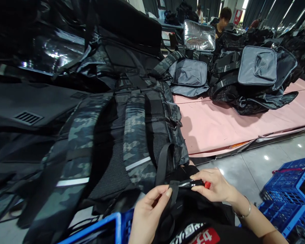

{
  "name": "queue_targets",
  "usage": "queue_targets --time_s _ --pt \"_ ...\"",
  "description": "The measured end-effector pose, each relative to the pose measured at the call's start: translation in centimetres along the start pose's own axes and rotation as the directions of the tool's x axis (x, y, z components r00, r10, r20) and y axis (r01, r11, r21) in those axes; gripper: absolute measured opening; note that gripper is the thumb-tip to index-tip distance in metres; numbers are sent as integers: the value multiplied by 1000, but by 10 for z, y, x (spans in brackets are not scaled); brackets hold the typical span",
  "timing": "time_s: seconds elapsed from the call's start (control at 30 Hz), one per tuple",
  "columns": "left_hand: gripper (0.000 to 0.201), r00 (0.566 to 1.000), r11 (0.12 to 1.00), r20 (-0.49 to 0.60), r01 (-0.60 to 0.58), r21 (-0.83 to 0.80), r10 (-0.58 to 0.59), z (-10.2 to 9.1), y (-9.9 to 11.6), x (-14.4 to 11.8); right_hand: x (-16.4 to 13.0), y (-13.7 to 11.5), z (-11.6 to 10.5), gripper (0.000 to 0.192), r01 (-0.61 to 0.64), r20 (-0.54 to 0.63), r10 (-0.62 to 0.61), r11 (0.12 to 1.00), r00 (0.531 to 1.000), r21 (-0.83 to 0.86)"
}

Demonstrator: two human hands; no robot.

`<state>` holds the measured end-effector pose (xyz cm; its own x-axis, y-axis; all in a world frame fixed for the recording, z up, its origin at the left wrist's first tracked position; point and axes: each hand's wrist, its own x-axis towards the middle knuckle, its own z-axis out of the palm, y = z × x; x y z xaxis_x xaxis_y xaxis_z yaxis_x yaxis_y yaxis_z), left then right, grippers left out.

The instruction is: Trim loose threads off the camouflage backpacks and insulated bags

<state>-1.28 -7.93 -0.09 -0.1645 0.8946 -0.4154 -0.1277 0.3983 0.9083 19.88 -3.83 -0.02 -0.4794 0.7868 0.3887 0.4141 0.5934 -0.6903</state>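
Black printed fabric [200,235] lies at the bottom edge, nearest my remote view. Just beyond, the left hand [150,211] pinches a black strap [174,192], apparently to steady it. The right hand [215,185] grips a slim red-ended tool [197,183] near the camouflage backpack [135,135]; the tool's long axis runs crosswise, metal tip [185,184] pointing left at the strap.

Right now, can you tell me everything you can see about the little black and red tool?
The little tool is slim, with a dark body bearing small pale marks, a bright red part at one end and a thin, shiny, metal-looking tip at the other. It lies nearly level, held between the thumb and fingers of the right hand. Its tip points at the black strap pinched by the left hand; I can't tell whether it goes into the strap.
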Motion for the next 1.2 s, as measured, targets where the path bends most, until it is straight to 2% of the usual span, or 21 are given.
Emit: queue_targets --time_s 0.1,0.2,0.57,0.77,0.9,0.97,1.03,1.13,1.2 --pt "32 998 998 40 55 -36 -53 -1 4 -1 3 1 -2 19 32 10 -32 999 999 9" --pt "31 988 990 105 123 -69 -116 -1 8 -1 6 4 -5 19 30 73 -34 998 997 51" --pt "26 978 993 170 113 32 -117 3 14 -2 9 15 -10 22 24 234 -63 986 970 167" --pt "27 982 994 156 103 20 -105 3 14 -3 4 17 2 17 -2 126 -33 964 991 267" --pt "28 982 995 163 96 11 -97 2 13 -1 0 12 10 14 -127 83 103 923 991 364" --pt "29 981 996 175 82 36 -87 5 12 0 0 10 11 13 -171 86 151 920 985 352" --pt "31 983 996 170 57 74 -69 6 9 1 -1 8 11 13 -169 89 148 934 985 314" --pt "37 997 995 75 6 104 -13 -12 7 4 -1 9 14 12 -167 78 149 919 986 356" --pt "43 997 991 -63 -26 130 34 -43 14 9 -1 13 20 13 -226 16 247 855 969 466"
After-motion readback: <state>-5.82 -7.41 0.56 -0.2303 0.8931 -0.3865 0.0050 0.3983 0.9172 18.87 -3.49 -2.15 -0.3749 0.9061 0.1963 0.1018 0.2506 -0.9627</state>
